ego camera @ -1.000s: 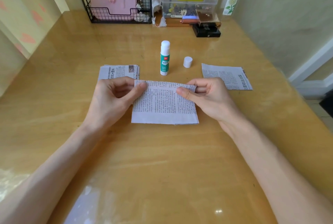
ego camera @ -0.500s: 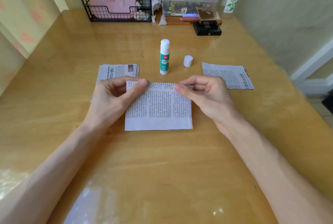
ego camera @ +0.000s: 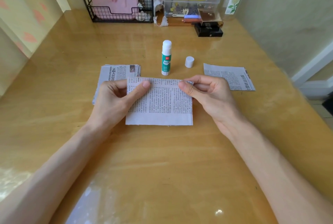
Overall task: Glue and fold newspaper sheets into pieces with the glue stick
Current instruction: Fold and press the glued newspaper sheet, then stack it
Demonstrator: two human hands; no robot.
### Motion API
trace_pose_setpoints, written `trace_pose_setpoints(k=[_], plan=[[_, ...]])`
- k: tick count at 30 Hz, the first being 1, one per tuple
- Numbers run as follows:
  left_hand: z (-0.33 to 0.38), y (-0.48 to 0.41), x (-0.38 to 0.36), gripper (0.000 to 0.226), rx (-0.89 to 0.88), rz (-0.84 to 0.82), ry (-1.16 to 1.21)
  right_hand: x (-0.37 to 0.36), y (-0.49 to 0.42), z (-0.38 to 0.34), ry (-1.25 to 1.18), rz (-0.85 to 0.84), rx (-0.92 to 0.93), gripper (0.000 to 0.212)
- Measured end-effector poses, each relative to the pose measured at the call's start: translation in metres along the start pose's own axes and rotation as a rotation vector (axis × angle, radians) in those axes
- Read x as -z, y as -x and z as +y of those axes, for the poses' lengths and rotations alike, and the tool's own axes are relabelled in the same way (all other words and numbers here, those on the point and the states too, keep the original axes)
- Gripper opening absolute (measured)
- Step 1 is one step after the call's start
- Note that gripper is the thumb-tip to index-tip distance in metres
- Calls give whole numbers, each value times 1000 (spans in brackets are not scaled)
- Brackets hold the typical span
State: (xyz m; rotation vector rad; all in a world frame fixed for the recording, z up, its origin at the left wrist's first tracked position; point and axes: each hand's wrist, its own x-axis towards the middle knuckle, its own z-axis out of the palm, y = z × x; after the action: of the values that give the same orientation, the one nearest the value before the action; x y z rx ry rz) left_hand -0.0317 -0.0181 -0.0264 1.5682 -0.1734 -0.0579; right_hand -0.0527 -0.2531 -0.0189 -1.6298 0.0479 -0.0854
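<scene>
Thumb and curled fingers of the left hand (ego camera: 115,97) and right hand (ego camera: 207,95) pinch the far corners of the folded newspaper sheet (ego camera: 162,104), whose near edge lies on the table (ego camera: 162,160). If one hand pulls harder, the layers may skew and stick crooked. Just beyond stands the uncapped glue stick (ego camera: 166,57), its cap (ego camera: 189,62) beside it; a nudge could topple it.

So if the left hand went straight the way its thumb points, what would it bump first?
Probably the upright glue stick, just beyond the newspaper sheet the left hand pinches; depth is unclear.
</scene>
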Motion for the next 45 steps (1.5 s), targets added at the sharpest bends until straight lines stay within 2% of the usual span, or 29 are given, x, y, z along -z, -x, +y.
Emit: trace_pose_setpoints(k=[5, 9, 13, 15, 18, 21, 24, 26, 32, 40, 45], plan=[[0, 0, 2, 13, -18, 55, -16, -1, 2, 0, 17, -68, -60, 20], [-1, -1, 1, 14, 18, 71, 20, 0, 2, 2, 13, -19, -50, 29], [-1, -1, -1, 15, 98, 57, 116, -3, 2, 2, -48, -29, -116, 35], [0, 0, -2, 17, 102, 54, 117, -5, 3, 0, -81, -59, -168, 34], [0, 0, -1, 18, 106, 69, 117, -6, 5, -3, -50, -122, -218, 43], [2, 0, -1, 20, 146, 58, 133, -7, 6, -4, -70, -114, -207, 31], [4, 0, -2, 32, 222, -14, 141, -7, 6, -3, -99, -82, -208, 24], [3, 0, -3, 36, 238, -44, 110, -6, 6, -4, -109, -74, -215, 26], [2, 1, -2, 25, 173, -35, 93, -8, 9, -6, -66, -148, -263, 29], [5, 2, -3, 33, 170, -68, 134, -1, 7, -7, -64, -217, -254, 35], [1, -2, -2, 46, 143, 0, 31, -2, 10, -11, -27, -267, -223, 31]])
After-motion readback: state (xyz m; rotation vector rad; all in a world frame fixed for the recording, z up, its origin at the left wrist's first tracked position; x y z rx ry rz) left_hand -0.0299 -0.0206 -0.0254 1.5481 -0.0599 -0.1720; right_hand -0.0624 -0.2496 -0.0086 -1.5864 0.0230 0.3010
